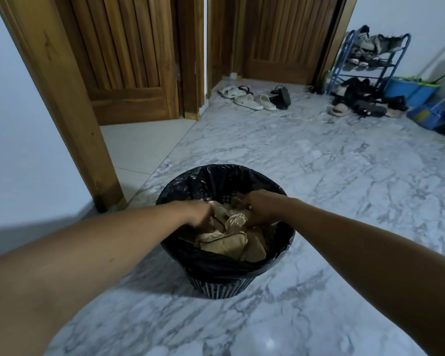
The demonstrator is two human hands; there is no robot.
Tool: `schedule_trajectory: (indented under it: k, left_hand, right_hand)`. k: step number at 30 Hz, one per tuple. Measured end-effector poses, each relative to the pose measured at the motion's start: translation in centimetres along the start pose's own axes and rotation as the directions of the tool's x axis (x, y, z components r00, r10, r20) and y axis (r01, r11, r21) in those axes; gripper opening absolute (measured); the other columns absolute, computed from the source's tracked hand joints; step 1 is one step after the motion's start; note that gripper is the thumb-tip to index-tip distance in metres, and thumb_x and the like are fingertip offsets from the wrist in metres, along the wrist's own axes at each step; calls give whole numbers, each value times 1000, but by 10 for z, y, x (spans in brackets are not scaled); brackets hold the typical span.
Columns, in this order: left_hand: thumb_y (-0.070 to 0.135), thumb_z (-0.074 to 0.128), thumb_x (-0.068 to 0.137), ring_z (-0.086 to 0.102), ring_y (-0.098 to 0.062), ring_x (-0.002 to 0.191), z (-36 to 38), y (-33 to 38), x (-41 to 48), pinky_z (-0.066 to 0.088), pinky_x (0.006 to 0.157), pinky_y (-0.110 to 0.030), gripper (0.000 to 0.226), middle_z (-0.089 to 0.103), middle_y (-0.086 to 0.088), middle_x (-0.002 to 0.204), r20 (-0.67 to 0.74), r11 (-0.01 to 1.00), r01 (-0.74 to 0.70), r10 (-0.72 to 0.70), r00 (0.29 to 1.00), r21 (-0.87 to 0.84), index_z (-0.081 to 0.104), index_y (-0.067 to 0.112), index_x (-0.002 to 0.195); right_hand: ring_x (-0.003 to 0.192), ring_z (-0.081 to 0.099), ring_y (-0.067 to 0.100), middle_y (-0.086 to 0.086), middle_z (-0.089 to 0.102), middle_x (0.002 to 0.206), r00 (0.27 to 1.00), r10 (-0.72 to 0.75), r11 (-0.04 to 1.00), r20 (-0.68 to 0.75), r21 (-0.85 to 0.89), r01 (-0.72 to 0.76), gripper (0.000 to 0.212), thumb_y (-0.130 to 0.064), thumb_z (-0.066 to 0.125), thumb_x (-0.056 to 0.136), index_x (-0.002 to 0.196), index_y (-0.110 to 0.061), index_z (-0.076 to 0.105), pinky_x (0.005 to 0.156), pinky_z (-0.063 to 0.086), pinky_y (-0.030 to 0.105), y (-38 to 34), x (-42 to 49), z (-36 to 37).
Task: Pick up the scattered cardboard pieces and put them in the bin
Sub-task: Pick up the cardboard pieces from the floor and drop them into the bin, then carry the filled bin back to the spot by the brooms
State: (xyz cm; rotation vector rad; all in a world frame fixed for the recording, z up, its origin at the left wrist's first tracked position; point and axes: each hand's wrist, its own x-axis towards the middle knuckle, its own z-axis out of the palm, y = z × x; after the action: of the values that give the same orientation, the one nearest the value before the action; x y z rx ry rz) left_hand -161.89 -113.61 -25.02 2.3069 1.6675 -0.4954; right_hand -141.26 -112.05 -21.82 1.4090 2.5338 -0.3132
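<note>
A round black mesh bin (224,283) lined with a black plastic bag stands on the marble floor in front of me. Crumpled brown cardboard pieces (231,242) fill it nearly to the rim. Both my hands reach down into the bin. My left hand (199,214) presses on the cardboard at the left side, fingers curled into the pile. My right hand (257,206) is at the far right side, fingers closed around crumpled cardboard. The fingertips of both hands are partly hidden among the pieces.
Two wooden doors (129,55) stand ahead, with a wooden door frame (70,111) at the left. Sandals and slippers (254,98) lie near the far door. A blue shoe rack (368,60) and blue tubs (411,88) stand at the right wall.
</note>
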Motion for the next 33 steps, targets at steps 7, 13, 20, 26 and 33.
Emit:
schedule_trajectory:
  k: [7, 13, 20, 26, 33]
  left_hand:
    - [52, 58, 88, 23, -32, 142, -36, -20, -19, 25, 112, -52, 53, 28, -7, 153, -378, 989, 151, -136, 916, 8, 54, 24, 133]
    - [30, 61, 95, 51, -28, 125, -36, -44, -34, 42, 100, -31, 40, 53, -13, 140, -93, 843, 291, -369, 925, -452, 62, 9, 128]
    - [-6, 35, 94, 50, -33, 125, -33, -41, -33, 44, 89, -26, 51, 46, -12, 145, -60, 450, 244, -562, 825, -859, 51, 10, 140]
    - [0, 41, 94, 59, -32, 101, -31, -10, -19, 61, 74, -45, 58, 46, -13, 141, -1, 199, 144, -590, 807, -969, 34, 15, 150]
    - [9, 57, 76, 52, -42, 120, -21, -9, 8, 57, 87, -49, 87, 44, -16, 138, 33, 160, 163, -605, 795, -974, 23, 40, 150]
  right_hand:
    - [112, 59, 36, 13, 50, 128, 924, 335, 934, -184, -63, -351, 76, -38, 82, 74, 135, -14, 44, 82, 56, 44, 31, -31, -51]
    - [73, 70, 32, 22, 68, 92, 842, 359, 729, 402, 442, -522, 24, 0, 60, 91, 114, 5, 55, 71, 63, 44, 39, -55, -33]
    - [96, 65, 30, 16, 61, 115, 817, 576, 373, 4, 888, -267, 85, -18, 74, 87, 154, -10, 22, 79, 60, 45, 58, -48, -31]
    - [87, 67, 33, 16, 66, 107, 877, 467, 306, 117, 909, -284, 50, -18, 67, 90, 134, -19, 44, 77, 59, 58, 43, -45, -17]
    - [79, 63, 36, 16, 59, 111, 832, 520, 139, 196, 941, -309, 69, -18, 57, 95, 146, -42, 19, 55, 59, 55, 20, -24, 3]
